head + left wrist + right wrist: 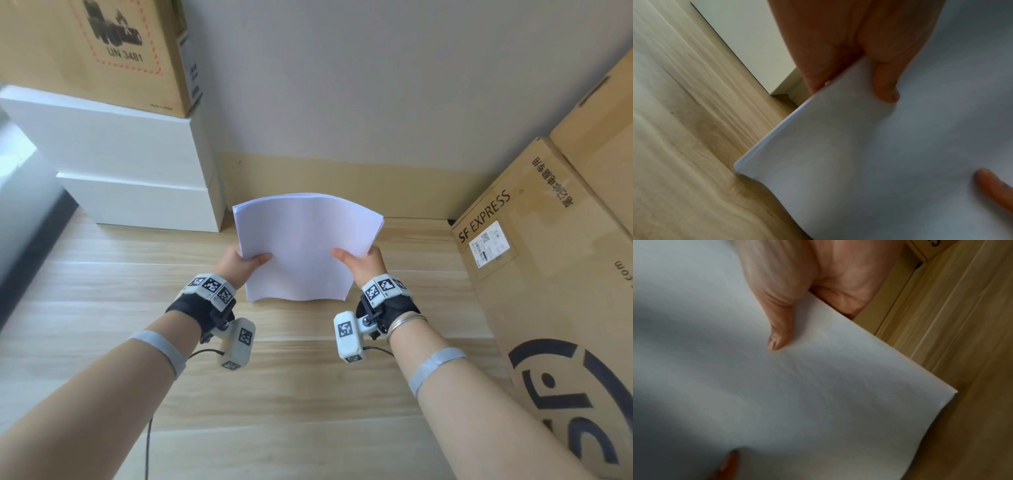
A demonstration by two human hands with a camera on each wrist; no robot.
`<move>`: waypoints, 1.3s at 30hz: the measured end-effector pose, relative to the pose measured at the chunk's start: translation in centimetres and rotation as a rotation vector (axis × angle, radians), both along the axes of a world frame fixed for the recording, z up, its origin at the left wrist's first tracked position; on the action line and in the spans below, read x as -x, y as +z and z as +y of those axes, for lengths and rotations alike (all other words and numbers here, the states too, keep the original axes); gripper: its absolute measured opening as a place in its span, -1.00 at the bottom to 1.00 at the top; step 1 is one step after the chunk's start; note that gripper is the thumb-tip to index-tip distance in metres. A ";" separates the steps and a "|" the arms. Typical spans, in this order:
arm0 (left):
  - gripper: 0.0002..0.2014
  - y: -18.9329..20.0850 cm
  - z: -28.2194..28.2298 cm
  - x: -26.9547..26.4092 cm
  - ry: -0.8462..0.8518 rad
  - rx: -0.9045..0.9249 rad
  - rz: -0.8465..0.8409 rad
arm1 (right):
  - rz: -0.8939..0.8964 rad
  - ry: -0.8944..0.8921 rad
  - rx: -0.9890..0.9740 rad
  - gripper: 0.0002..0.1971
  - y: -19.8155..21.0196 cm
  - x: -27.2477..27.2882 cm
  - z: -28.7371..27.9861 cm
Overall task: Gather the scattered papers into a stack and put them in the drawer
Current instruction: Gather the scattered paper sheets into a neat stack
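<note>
Holding the stack of papers (pixel 305 246) by its two side edges, the left hand (pixel 239 263) and right hand (pixel 363 265) each take a pinching grip, thumb on top and fingers underneath. The sheets bow upward between the two grips, their lower edge touching or nearly touching the wooden bench (pixel 102 308) just below the thumbs. No loose sheets show elsewhere, so the gathering looks done. No drawer is in view, so stowing the stack appears to remain.

wood floor (pixel 102 274), white boxes (pixel 144 202), cardboard box (pixel 548 274)
</note>
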State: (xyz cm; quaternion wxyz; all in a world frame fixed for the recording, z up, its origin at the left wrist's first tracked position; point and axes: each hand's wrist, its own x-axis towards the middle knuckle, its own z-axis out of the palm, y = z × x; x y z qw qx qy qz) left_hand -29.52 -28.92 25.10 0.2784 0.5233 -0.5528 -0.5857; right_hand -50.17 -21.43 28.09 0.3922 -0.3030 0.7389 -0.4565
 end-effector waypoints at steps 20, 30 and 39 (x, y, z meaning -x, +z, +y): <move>-0.80 -5.0 2.8 -1.2 -0.025 -0.034 -0.110 | -0.027 -0.011 -0.117 -0.72 -4.5 -1.5 3.2; -0.67 -4.7 2.9 -0.9 0.019 -0.175 -0.161 | 0.003 -0.094 -0.151 -0.85 -4.7 -3.0 3.3; -0.71 -5.3 3.8 -5.1 -0.148 -0.413 -0.146 | 0.081 0.073 -0.404 -0.53 -4.9 -5.0 4.7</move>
